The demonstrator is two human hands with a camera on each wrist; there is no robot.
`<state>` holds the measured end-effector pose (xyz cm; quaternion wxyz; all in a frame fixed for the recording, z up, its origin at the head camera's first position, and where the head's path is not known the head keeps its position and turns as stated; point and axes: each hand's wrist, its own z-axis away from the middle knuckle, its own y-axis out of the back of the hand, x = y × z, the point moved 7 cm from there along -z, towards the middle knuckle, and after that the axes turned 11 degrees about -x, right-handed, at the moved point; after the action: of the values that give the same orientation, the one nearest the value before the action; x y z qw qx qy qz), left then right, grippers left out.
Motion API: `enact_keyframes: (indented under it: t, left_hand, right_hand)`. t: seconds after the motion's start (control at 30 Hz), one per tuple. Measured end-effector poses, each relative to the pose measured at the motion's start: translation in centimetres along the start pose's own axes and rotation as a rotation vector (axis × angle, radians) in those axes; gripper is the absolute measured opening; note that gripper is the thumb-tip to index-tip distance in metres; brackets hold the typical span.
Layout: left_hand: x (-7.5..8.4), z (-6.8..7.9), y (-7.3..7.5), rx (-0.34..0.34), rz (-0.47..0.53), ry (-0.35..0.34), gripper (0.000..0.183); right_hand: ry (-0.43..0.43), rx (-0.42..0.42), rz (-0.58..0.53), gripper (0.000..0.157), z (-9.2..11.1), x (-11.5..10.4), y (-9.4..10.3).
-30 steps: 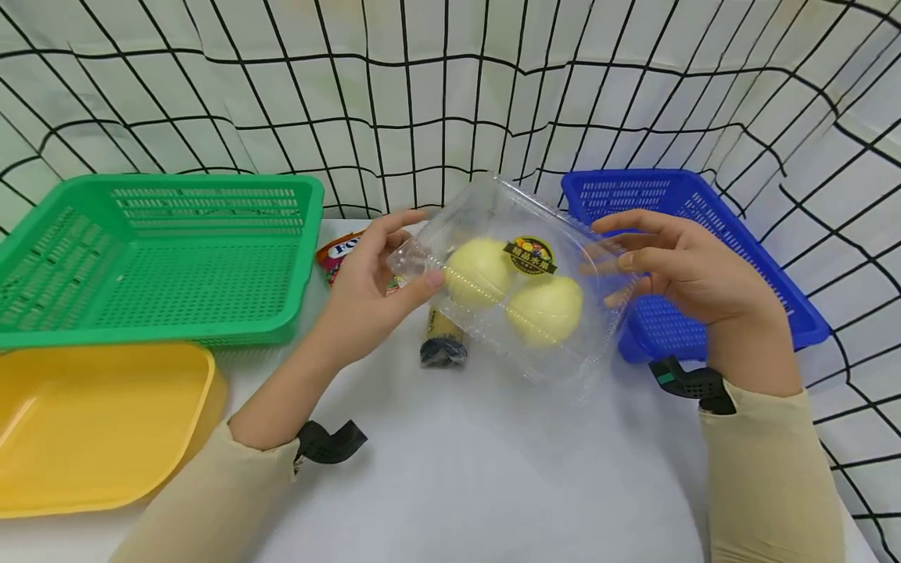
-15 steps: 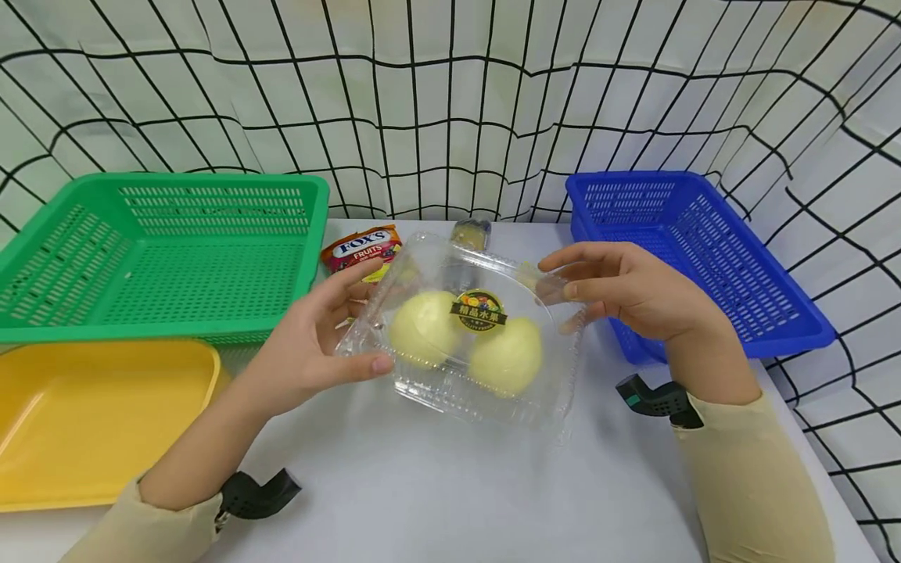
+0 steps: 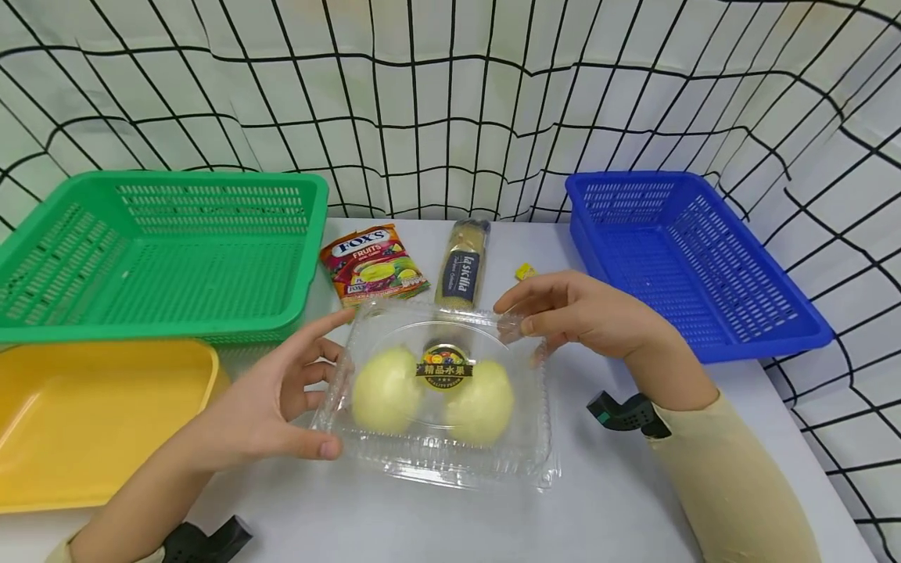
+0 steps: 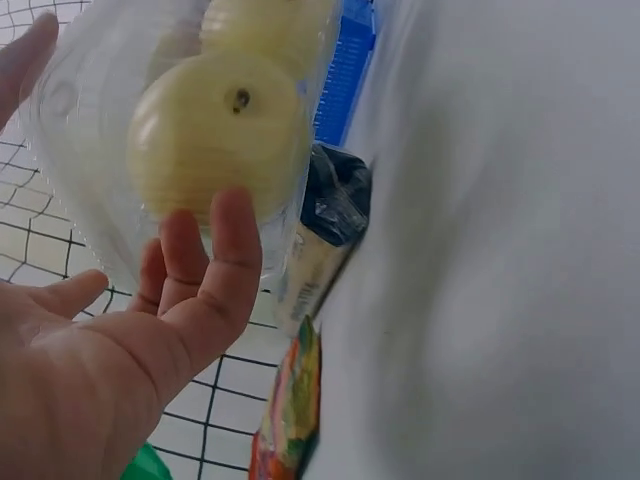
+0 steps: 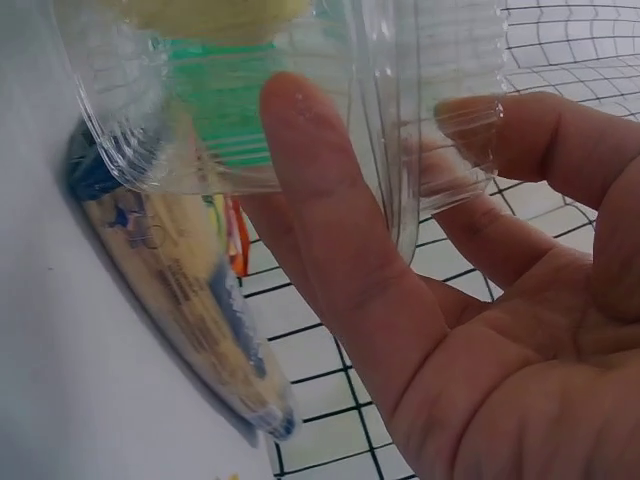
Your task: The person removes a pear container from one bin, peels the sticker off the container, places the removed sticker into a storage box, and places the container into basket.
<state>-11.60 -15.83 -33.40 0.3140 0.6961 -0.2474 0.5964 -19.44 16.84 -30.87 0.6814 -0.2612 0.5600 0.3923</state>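
A clear plastic clamshell box [image 3: 439,461] with two pale yellow round fruits [image 3: 385,391] inside hangs low over the table, between both hands. A black label [image 3: 445,367] with a fruit picture is on its lid. My left hand [image 3: 281,399] holds the left edge loosely, thumb by the rim; in the left wrist view its fingertips [image 4: 235,205] are against the side. At the far right corner my right hand [image 3: 584,317] grips the rim; in the right wrist view a finger [image 5: 320,190] lies along the side and the thumb [image 5: 480,120] is at the flange.
Behind the box lie a FOX'S candy bag [image 3: 373,262], a la sicilia pasta pack [image 3: 462,266] and a small yellow piece [image 3: 525,271]. Green [image 3: 310,258] and yellow [image 3: 211,375] baskets stand left, a blue basket [image 3: 760,344] right. Black wire mesh [image 3: 450,121] encloses the back.
Both hands have brought the clamshell box left and nearer to me, levelling it. The candy bag, pasta pack and small yellow piece have come into fuller view behind it.
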Motion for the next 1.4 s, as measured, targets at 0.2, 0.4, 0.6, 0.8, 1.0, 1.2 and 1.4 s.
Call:
enact_keyframes:
  t: [0.2,0.4,0.6,0.8,1.0,1.2,1.4]
  left_hand:
    - [-1.3,0.3,-0.4,-0.048,0.013,0.071,0.131]
    - [-2.6,0.4,-1.3,-0.027,-0.056,0.167,0.137]
    - [-2.9,0.5,-1.6,-0.006,-0.109,0.183,0.138]
    - [-3.1,0.4,-1.4,0.032,-0.228,0.119,0.143]
    - [-3.2,0.3,-1.2,0.051,-0.363,0.020,0.144]
    - [-3.8,0.1,-1.5,-0.003,-0.336,-0.036,0.134]
    - [-4.5,0.0,-1.7,-0.032,-0.269,-0.083,0.130]
  right_hand:
    - [-0.064,-0.028,0.001,0.040,-0.9,1.1,-0.2]
    - [-0.112,-0.041,0.022,0.036,-1.5,2.1,-0.2]
    - [-0.101,-0.048,0.052,0.037,-2.0,2.3,0.0]
    - [-0.063,-0.041,0.088,0.036,-2.5,2.3,0.1]
    - [-0.069,-0.053,0.130,0.037,-2.4,2.4,0.0]
    - [-0.076,-0.062,0.151,0.038,-2.1,2.3,-0.3]
    - [-0.094,-0.041,0.263,0.037,-1.9,2.4,-0.4]
